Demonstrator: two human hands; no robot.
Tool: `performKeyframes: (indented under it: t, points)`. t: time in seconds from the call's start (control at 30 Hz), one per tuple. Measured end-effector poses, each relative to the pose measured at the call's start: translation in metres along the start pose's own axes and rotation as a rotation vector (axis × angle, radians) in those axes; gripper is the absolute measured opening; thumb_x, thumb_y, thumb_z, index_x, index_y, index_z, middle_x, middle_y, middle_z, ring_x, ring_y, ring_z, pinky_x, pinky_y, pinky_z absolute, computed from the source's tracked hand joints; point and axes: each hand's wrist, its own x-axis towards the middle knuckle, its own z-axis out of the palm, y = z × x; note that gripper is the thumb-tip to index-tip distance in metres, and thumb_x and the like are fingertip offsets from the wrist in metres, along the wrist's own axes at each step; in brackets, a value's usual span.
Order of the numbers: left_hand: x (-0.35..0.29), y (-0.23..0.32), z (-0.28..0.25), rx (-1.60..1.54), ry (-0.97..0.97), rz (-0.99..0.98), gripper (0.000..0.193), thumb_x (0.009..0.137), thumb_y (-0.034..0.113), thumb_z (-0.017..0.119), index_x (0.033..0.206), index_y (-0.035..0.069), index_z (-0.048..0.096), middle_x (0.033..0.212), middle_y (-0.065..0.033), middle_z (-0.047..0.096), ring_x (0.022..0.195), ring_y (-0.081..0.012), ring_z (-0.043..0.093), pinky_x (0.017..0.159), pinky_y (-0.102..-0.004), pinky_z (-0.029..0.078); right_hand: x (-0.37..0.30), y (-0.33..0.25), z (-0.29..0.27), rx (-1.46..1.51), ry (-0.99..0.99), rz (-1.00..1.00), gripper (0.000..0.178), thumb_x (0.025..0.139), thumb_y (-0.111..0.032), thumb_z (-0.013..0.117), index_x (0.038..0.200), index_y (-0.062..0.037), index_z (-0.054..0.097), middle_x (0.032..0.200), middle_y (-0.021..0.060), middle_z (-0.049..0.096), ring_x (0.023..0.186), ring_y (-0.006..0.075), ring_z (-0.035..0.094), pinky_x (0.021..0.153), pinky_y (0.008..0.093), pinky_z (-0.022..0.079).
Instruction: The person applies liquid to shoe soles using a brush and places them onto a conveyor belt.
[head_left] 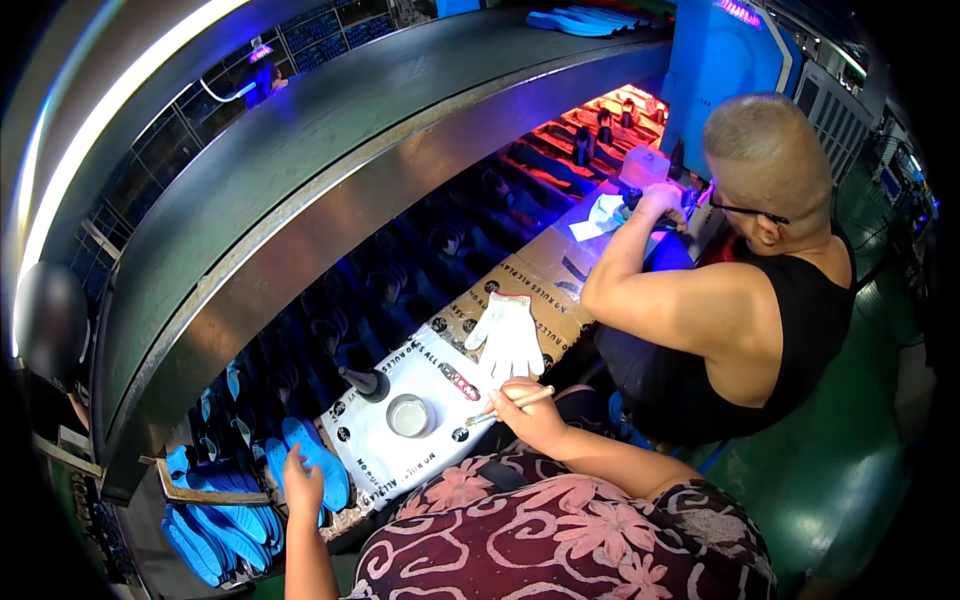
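My right hand (532, 412) is closed around a wooden-handled brush (512, 404), whose bristles point left over the white-covered worktop (405, 465). Left of the brush stands a small round cup (409, 416) of greyish liquid. At the lower left my left hand (303, 482) is raised beside a pair of blue shoe soles (318, 458), its visible thumb and finger apart. It overlaps the soles from this angle, and I cannot tell whether it touches them. More blue soles (215, 535) lie in a pile further left.
A dark cone-shaped holder (364, 383) stands behind the cup. White gloves (508, 335) and a small red-and-black cutter (460, 381) lie nearby. A metal-edged conveyor (330, 185) arches across, with dark shoe parts below. A co-worker (740, 270) sits close on my right.
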Motion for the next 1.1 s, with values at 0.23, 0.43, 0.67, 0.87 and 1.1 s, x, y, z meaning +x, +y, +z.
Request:
performKeyframes:
  t: [0.23,0.43,0.67,0.87,1.1]
  points:
    - [-0.036,-0.041,0.019,0.344,-0.031,-0.31,0.039,0.073,0.012,0.059,0.109,0.005,0.046,0.096,-0.0246,0.063,0.084,-0.0436,0.061,0.075,-0.0485,0.048,0.001,-0.009,0.034,0.095,-0.179,0.139,0.026,0.092,-0.017,0.054,0.073,-0.0027,0.066,0.063,0.0054,0.057,0.059,0.014,0.054,0.057,0.0286,0.043]
    - [-0.012,-0.072,0.043,0.499,-0.11,-0.219,0.072,0.072,0.015,0.058,0.141,0.022,0.037,0.1,-0.0174,0.063,0.088,-0.033,0.063,0.074,-0.043,0.051,-0.005,0.0,0.039,0.074,-0.177,0.246,0.025,0.09,-0.014,0.053,0.073,-0.0007,0.066,0.066,0.0073,0.061,0.06,0.0147,0.055,0.058,0.0282,0.044]
    - [-0.003,-0.037,0.012,0.336,-0.192,-0.388,0.043,0.075,0.022,0.057,0.111,-0.001,0.049,0.096,-0.0249,0.065,0.083,-0.0388,0.065,0.072,-0.0447,0.051,-0.002,-0.02,0.044,0.011,-0.189,0.334,0.036,0.095,-0.023,0.049,0.075,0.0025,0.064,0.066,0.006,0.059,0.06,0.011,0.052,0.059,0.0252,0.042]
    - [-0.038,-0.072,0.029,-1.35,-0.289,-0.864,0.024,0.08,0.023,0.056,0.096,0.004,0.052,0.071,-0.0081,0.06,0.051,-0.0194,0.052,0.046,-0.03,0.041,0.006,-0.027,0.053,0.051,-0.23,0.388,0.037,0.096,-0.025,0.048,0.075,0.002,0.064,0.064,0.0046,0.056,0.061,0.0105,0.05,0.06,0.0245,0.041]
    - [-0.06,0.047,-0.006,-1.438,-0.154,-0.445,0.04,0.088,0.02,0.054,0.121,0.004,0.039,0.098,-0.0146,0.06,0.071,-0.0204,0.061,0.052,-0.0258,0.05,0.028,-0.062,0.079,0.19,-0.253,0.281,0.036,0.095,-0.024,0.048,0.076,0.0017,0.065,0.069,0.0071,0.061,0.063,0.012,0.052,0.069,0.0273,0.043]
